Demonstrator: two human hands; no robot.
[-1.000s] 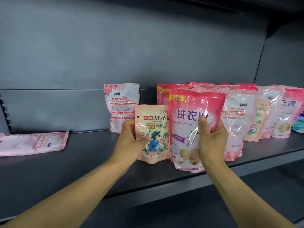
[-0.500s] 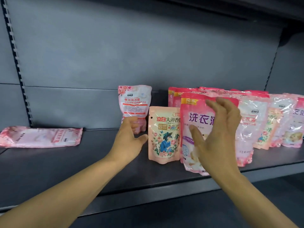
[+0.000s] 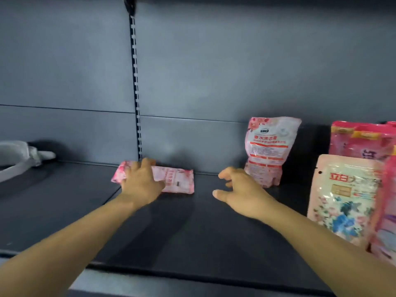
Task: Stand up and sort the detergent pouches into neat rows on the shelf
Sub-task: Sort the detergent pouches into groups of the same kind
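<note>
Two hands over shelf [image 3: 192, 232]: left hand [image 3: 142, 183] lies on flat pink pouch [image 3: 177, 182] near back wall, grip unclear; right hand [image 3: 240, 192] empty, fingers spread, hovers beside upright pouch [image 3: 267, 151]; bare shelf between them.

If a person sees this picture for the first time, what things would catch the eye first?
Probably the two bare arms reaching onto the dark shelf: the left hand rests on a pink pouch lying flat near the back wall, while the right hand hovers beside it with spread fingers, holding nothing. Next comes the bright pink upright pouch leaning at the back, and the floral pouch standing at the right edge.
</note>
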